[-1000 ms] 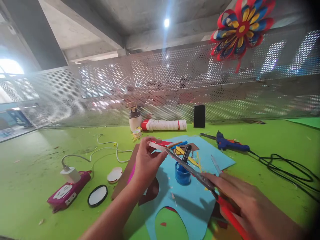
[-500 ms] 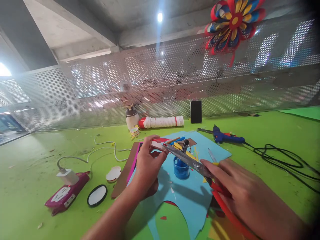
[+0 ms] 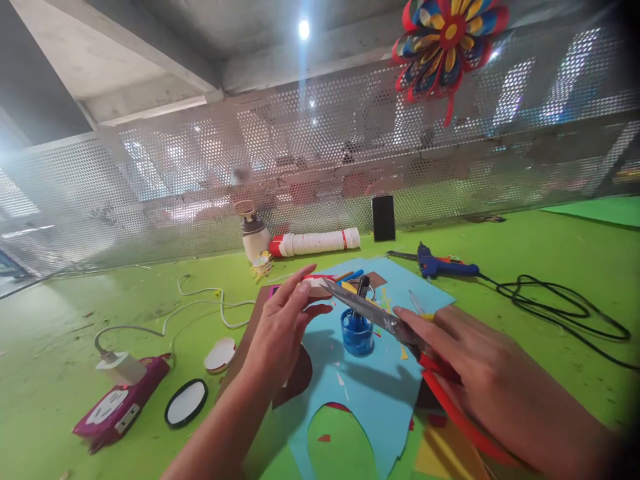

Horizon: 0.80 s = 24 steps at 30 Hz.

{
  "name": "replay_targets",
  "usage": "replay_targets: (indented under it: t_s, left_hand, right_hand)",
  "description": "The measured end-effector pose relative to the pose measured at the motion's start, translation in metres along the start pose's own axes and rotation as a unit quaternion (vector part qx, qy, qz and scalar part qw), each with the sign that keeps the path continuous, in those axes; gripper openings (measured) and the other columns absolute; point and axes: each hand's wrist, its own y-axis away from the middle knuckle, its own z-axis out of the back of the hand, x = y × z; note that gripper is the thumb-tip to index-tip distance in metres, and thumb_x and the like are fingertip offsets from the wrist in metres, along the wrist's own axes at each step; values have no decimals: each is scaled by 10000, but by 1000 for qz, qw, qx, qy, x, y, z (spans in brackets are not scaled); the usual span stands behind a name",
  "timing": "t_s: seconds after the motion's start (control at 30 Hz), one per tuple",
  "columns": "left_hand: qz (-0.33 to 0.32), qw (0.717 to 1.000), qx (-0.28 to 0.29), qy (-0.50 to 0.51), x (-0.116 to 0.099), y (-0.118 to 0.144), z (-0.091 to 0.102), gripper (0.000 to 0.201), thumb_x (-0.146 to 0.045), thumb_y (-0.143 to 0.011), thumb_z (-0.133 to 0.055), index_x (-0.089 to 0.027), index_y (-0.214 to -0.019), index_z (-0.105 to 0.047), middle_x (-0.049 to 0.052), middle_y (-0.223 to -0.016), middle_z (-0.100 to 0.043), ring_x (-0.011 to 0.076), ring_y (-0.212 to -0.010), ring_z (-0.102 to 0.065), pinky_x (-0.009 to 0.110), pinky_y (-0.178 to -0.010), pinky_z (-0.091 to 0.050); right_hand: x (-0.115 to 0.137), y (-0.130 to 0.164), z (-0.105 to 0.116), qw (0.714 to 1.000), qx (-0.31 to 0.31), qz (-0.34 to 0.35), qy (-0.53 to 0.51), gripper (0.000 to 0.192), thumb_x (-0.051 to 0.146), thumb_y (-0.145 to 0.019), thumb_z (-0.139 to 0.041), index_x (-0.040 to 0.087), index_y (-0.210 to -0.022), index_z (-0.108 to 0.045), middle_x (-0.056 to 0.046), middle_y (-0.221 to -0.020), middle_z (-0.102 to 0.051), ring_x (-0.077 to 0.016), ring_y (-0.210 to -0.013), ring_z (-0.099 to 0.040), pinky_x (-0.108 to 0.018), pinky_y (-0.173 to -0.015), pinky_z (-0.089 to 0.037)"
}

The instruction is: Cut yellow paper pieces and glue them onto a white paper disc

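Note:
My left hand (image 3: 280,330) pinches a small strip of paper (image 3: 314,285), red and pale, above the table. My right hand (image 3: 480,380) grips red-handled scissors (image 3: 380,317), whose grey blades reach up and left to the strip. Beneath them lies a light blue sheet (image 3: 370,387) with a rounded cut-out at its near edge. A small blue pot (image 3: 357,331) stands on the sheet, just under the blades.
On the green table (image 3: 75,320) lie a blue glue gun (image 3: 443,267) with a black cord (image 3: 560,303), a magenta power strip (image 3: 117,407), two round lids, a roll of white cups (image 3: 315,241), a black phone (image 3: 383,217). A perforated metal screen stands behind, with a paper flower (image 3: 445,43).
The view has shifted right and down. My left fingers have stretched out along the strip, and the scissor blades have closed in on it.

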Motion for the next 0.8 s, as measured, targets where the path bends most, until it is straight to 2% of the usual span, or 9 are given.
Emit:
replay_targets:
  t_s: [0.17,0.3,0.4,0.53,0.67,0.8]
  left_hand:
    - [-12,1000,5,-27,-1,-2,2,366,-317,-858,-677,-219,-1209,-642,56,-962,-733,189,-953,-647,280,-767,-500]
    - [-11,1000,0,-10,-2,0,4,198,-285,-857,-672,-223,-1044,-675,33,-971,-717,167,-899,-642,271,-747,-487]
    - [5,1000,0,-9,-4,1,4,131,-266,-856,-654,-217,-976,-675,20,-929,-697,159,-883,-630,263,-737,-480]
    - [28,999,39,-22,-7,-1,5,128,-249,-879,-591,-209,-966,-675,25,-905,-669,150,-864,-595,247,-723,-461]
    - [9,995,91,-40,-8,-4,8,149,-275,-907,-554,-203,-977,-665,31,-895,-629,152,-838,-544,259,-720,-449]
    - [2,991,118,-62,-7,-6,12,161,-280,-939,-502,-198,-919,-639,31,-892,-593,157,-831,-520,276,-726,-445]
  right_hand:
    - [-5,2,4,1000,1,16,10,417,100,-878,-436,72,-1281,-541,-136,-851,-592,-280,-735,-611,-451,-579,-566]
    - [-8,2,6,1000,5,14,12,456,89,-838,-402,52,-1256,-582,-166,-862,-605,-309,-745,-618,-478,-561,-564]
    - [-9,4,6,1000,17,13,-6,454,115,-867,-413,53,-1289,-567,-163,-878,-606,-306,-761,-614,-473,-577,-560]
    - [-11,6,7,999,30,14,-22,415,157,-928,-442,109,-1328,-542,-119,-875,-603,-273,-744,-604,-437,-608,-545]
    - [-14,9,11,999,34,16,-16,418,157,-945,-409,134,-1352,-504,-114,-874,-582,-267,-728,-582,-451,-589,-531]
    - [-15,10,15,999,29,17,4,417,152,-962,-368,163,-1357,-501,-106,-861,-565,-255,-738,-570,-428,-597,-515]
